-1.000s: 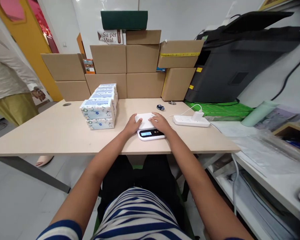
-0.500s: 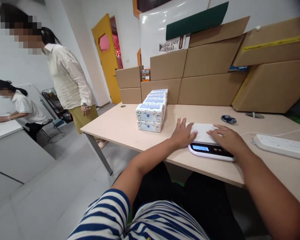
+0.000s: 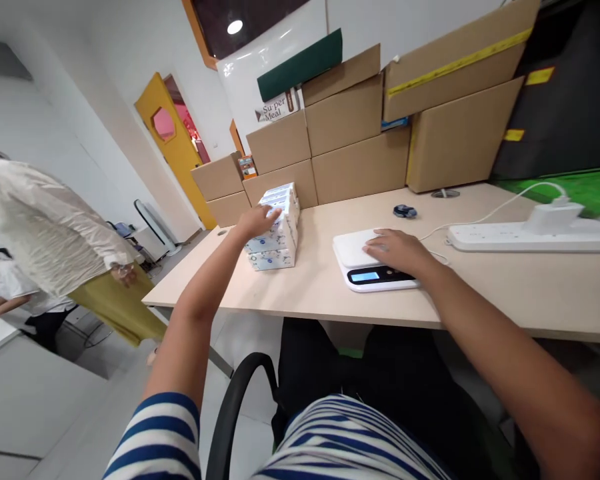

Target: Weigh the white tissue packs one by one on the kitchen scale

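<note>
Right of centre, the scale (image 3: 351, 252) points its display (image 3: 365, 277) down-frame, right hand (image 3: 397, 250) spread over its right side. Left of centre, the tissue stack (image 3: 287, 232) runs lengthwise toward the cartons (image 3: 350, 120), near end under the left hand (image 3: 257, 221), whose grip I cannot tell.

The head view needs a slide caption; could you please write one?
Left hand at the stacked tissue packs, right hand on the white scale.

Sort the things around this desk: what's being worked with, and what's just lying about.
Being worked with:
white scale, under the right hand
wrapped packs, left hand at the front ones

Apparently just lying about:
small dark-blue object
cardboard boxes
power strip (cable's far end unclear)
</note>
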Demonstrator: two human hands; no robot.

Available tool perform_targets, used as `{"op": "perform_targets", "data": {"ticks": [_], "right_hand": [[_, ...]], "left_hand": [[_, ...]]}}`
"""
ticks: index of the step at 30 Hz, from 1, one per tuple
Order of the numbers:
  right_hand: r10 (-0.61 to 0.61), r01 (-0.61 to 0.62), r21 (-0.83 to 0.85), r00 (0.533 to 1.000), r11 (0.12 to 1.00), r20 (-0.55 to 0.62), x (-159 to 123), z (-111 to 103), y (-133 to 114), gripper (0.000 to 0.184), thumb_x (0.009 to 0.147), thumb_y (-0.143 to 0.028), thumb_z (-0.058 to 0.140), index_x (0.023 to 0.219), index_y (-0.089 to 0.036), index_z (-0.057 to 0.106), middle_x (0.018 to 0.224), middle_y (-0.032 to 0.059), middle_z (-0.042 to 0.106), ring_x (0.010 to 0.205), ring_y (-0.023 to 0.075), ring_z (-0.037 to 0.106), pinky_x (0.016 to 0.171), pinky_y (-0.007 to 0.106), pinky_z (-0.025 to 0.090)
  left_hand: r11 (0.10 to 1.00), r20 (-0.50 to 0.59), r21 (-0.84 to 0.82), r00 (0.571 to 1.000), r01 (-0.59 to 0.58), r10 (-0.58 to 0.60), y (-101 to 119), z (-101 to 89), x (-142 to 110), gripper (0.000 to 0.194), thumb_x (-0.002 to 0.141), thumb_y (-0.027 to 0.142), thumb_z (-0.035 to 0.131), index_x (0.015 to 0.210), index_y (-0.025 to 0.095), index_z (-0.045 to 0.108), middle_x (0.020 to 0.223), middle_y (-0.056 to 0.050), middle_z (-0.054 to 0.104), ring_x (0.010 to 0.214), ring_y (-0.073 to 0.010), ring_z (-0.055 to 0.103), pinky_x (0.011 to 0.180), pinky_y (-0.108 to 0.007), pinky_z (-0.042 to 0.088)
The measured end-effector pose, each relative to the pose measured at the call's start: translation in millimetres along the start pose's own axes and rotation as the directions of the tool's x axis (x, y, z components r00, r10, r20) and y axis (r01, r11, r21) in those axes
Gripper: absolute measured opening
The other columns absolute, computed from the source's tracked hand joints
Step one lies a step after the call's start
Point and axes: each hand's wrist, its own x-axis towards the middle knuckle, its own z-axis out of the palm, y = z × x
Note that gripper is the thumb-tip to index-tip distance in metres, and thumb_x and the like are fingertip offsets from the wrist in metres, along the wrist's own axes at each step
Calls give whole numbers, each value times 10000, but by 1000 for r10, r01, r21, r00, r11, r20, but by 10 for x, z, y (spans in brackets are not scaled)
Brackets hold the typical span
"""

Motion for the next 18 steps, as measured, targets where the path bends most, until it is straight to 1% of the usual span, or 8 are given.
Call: {"op": "perform_targets", "data": {"ticks": [2, 3, 5, 7, 9, 12, 15, 18], "right_hand": [[-35, 35, -1, 999, 999, 28, -16, -24, -56, 413, 980, -531, 602, 1144, -299, 901, 1596, 39, 694, 1529, 357, 604, 1301, 532, 485], [-47, 47, -1, 998, 999, 37, -25, -40, -76, 416, 990, -540, 595, 1133, -303, 905, 1601, 33, 690, 1530, 351, 603, 1303, 522, 482], [-58, 59, -8, 997, 998, 42, -43, -80, -98, 426, 1017, -540, 566, 1092, -302, 911, 1605, 30, 688, 1524, 343, 607, 1304, 517, 474], [-36, 37, -38, 999, 999, 35, -55, -114, -101, 441, 1038, -534, 548, 1095, -288, 910, 1600, 51, 692, 1518, 349, 612, 1306, 538, 462], [13, -12, -66, 1000, 998, 21, -58, -128, -103, 436, 1046, -532, 555, 1151, -289, 901, 1588, 66, 701, 1527, 355, 607, 1311, 563, 447], [31, -30, -48, 999, 998, 28, -44, -107, -120, 411, 1056, -529, 573, 1180, -306, 895, 1571, 59, 716, 1551, 346, 590, 1326, 556, 433], [-26, 25, 24, 999, 999, 33, -23, -79, -148, 429, 1083, -512, 541, 1102, -285, 903, 1553, 62, 729, 1553, 339, 590, 1325, 540, 441], [-36, 38, 59, 999, 998, -22, -15, -88, -167, 481, 1119, -476, 469, 1091, -248, 891, 1504, 84, 760, 1526, 327, 614, 1320, 532, 439]], "left_hand": [[1000, 35, -23, 999, 16, -16, -103, 84, -1, 710, 1136, 607, 217, 1445, 183, 695, 1527, -162, 719, 1396, -370, 662, 1190, -485, 505], [999, 33, -36, 999, 8, -7, -130, 126, -5, 721, 1133, 601, 192, 1420, 188, 709, 1491, -157, 741, 1357, -364, 685, 1162, -475, 522], [998, 25, -59, 1000, -12, 14, -146, 178, -9, 733, 1118, 634, 199, 1430, 204, 704, 1527, -141, 721, 1390, -356, 668, 1183, -458, 507], [997, 47, -68, 998, -34, 38, -137, 174, 0, 754, 1085, 700, 269, 1498, 210, 665, 1633, -131, 646, 1485, -361, 606, 1245, -447, 463], [997, 108, -37, 992, -64, 68, -121, 139, 11, 834, 1026, 763, 390, 1619, 202, 563, 1736, -144, 537, 1564, -384, 533, 1292, -467, 422], [985, 199, 92, 972, -145, 124, -94, 106, 1, 1117, 870, 819, 633, 1746, 176, 373, 1794, -200, 427, 1617, -437, 456, 1317, -525, 395], [950, 214, 206, 958, -235, 190, -70, 139, -50, 1291, 761, 773, 791, 1776, 152, 289, 1802, -235, 386, 1648, -451, 404, 1358, -529, 336], [930, 210, 257, 955, -262, 211, -59, 199, -88, 1295, 763, 690, 831, 1786, 152, 247, 1809, -237, 368, 1666, -445, 379, 1380, -529, 293]]}}
